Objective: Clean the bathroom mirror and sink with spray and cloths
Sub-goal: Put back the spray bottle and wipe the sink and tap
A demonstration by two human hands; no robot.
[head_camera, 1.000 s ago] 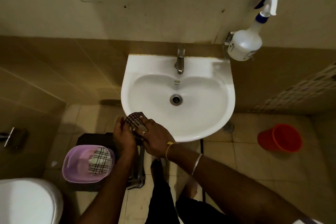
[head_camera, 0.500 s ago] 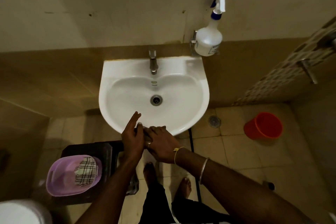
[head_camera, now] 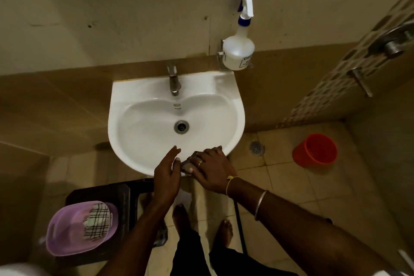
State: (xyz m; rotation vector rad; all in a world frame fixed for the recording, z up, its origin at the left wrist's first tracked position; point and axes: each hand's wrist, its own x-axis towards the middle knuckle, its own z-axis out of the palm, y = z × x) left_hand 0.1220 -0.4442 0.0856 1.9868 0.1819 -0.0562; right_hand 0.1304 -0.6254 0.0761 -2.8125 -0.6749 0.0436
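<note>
A white wall-hung sink (head_camera: 139,119) with a steel tap (head_camera: 174,82) fills the middle. On its front rim my right hand (head_camera: 212,170) lies flat over a small dark checked cloth (head_camera: 187,163), most of which is hidden beneath the fingers. Just left of it my left hand (head_camera: 167,172) hovers with fingers straight, thumb side close to the cloth, over the rim. A white spray bottle (head_camera: 238,51) with a blue trigger sits in a wall holder up right of the sink. No mirror is in view.
A purple basket (head_camera: 65,231) holding another checked cloth (head_camera: 97,223) rests on a dark stool (head_camera: 116,192) at lower left. An orange bucket (head_camera: 315,150) and a floor drain (head_camera: 257,147) lie right of the sink. My bare feet (head_camera: 181,215) stand below.
My hands have shifted right along the sink's front rim, the right one still pressing the cloth. A second ago both hands held the cloth at the left of the rim.
</note>
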